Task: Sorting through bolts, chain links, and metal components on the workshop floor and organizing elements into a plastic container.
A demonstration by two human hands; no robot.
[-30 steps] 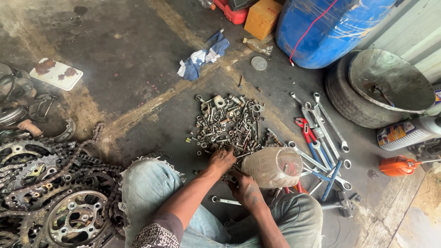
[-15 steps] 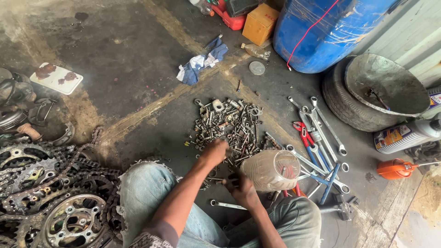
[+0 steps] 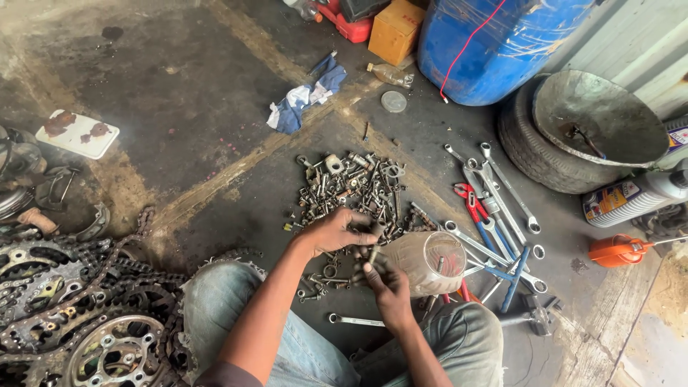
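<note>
The person sits on the stained concrete floor (image 3: pixel 179 107) with both hands low between the knees, at the near edge of a loose heap of grimy steel bolts, nuts and washers (image 3: pixel 355 183). The left hand (image 3: pixel 337 231) hovers palm down over that near edge with its fingers curled inward; whether they grip a piece or only rake at the heap cannot be told. The right hand (image 3: pixel 387 283) sits just near of it, thumb and fingers pinching a small dark bolt (image 3: pixel 373 254) held roughly upright between the two hands.

Just right of the right hand lies a clear plastic jar (image 3: pixel 430 261), tipped on its side (a few pieces show through its wall).

By the look of it, the work in hand is picking through the small hardware one piece at a time, with the bolt under inspection. Any further move calls for a fine pinch and care not to scatter the heap or roll the jar.

Farther right a row of long silver spanners (image 3: pixel 494 186) is laid out beside red-handled pliers (image 3: pixel 469 201). At the near left sit oily black chains and sprockets (image 3: pixel 72 308).
</note>
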